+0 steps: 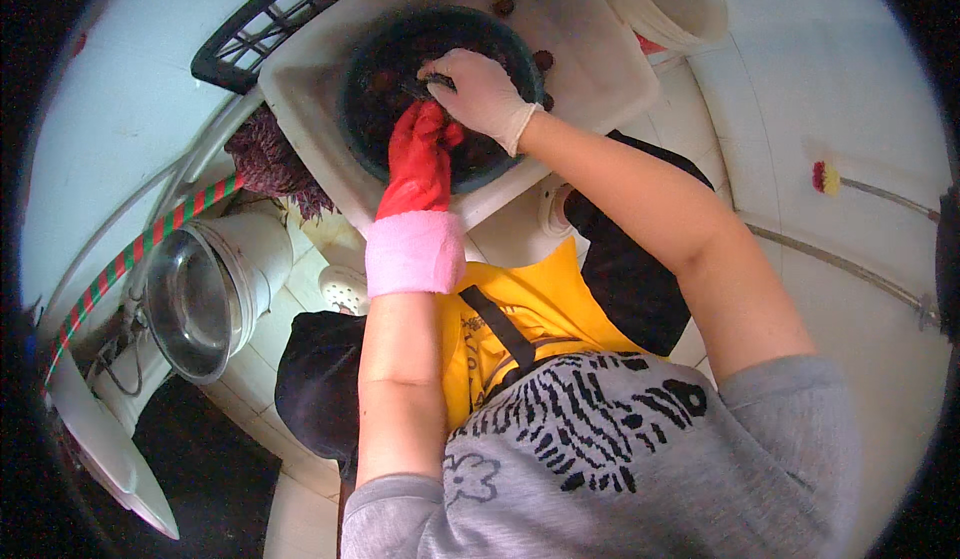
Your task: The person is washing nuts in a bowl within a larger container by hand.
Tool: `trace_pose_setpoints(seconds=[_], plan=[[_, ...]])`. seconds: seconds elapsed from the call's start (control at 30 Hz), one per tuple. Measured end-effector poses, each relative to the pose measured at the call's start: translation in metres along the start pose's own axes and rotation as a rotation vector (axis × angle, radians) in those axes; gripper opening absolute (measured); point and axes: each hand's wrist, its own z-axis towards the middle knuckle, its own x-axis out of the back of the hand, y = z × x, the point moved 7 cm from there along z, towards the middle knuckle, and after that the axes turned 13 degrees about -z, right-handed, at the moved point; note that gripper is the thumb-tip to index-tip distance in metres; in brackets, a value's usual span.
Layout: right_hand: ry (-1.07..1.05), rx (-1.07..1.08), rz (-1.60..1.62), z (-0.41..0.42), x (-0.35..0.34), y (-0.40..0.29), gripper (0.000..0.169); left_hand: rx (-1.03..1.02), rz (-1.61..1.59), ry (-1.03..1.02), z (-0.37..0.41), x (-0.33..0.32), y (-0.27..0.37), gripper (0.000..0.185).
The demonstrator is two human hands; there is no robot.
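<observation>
A dark round basin (351,120) stands in a white plastic tub (300,101); dark lumpy things, too dim to name, lie inside the basin. My left hand (422,146), in a red rubber glove with a pink cuff, is over the basin with its fingers bent. My right hand (480,93), in a thin whitish glove, grips a small dark object (441,80) between thumb and fingers, just above the left fingertips. Whether the left fingers also hold something is hidden. Several small round brown things, one of them near the top (502,6), lie in the tub beside the basin.
A black plastic crate (247,48) borders the tub at upper left. Below it are a mop head (270,154), a striped pole (142,244) and a white bucket with a metal bowl (191,304). Another whitish bucket (667,3) is at upper right. A hose (832,259) runs along the tiled wall.
</observation>
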Motion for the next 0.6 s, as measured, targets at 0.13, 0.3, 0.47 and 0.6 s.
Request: trace_pose_setpoints(seconds=[0.13,0.3,0.47,0.6], plan=[[0.03,-0.102,-0.056,0.0,-0.003,0.027,0.021,0.067,0.052,0.028,-0.009,-0.016,-0.001,0.031],[-0.03,-0.124,-0.373,-0.007,0.001,0.051,0.027,0.109,-0.245,0.131,-0.001,-0.008,0.001,0.037],[-0.299,-0.03,-0.583,-0.024,-0.03,0.062,0.028,0.127,-0.325,0.033,0.011,0.006,-0.002,0.038],[-0.201,-0.067,-0.333,-0.022,-0.023,0.049,0.027,0.173,-0.448,-0.022,0.009,0.01,-0.004,0.04]])
